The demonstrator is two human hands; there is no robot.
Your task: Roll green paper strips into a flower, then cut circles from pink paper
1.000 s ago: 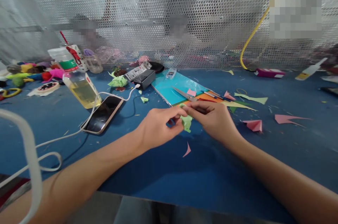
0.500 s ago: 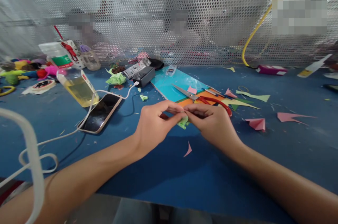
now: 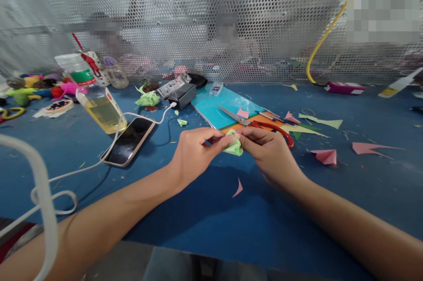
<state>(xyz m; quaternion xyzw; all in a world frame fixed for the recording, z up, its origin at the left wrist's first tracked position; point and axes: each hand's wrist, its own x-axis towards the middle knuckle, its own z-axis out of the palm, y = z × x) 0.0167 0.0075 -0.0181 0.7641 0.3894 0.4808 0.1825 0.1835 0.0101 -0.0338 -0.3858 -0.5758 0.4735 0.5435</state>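
A small crumpled piece of light green paper is held between both hands above the blue table. My left hand pinches its left side between thumb and fingers. From the right, my right hand grips the other side with thumb and forefinger. Just beyond the hands lie red-handled scissors, partly open, on orange and light blue paper. A thin pink paper scrap lies on the table below the hands. The fingertips hide part of the green paper.
Left of the hands are a phone, a white cable and a bottle of yellow liquid. A dark grey box and crumpled green paper stand behind. Right lie a folded pink paper and cut scraps. Perforated metal closes the back.
Between the fingertips the green paper has turned and spread, so more of it shows. Both hands stay close together with the paper in them. The whole view has shifted slightly.
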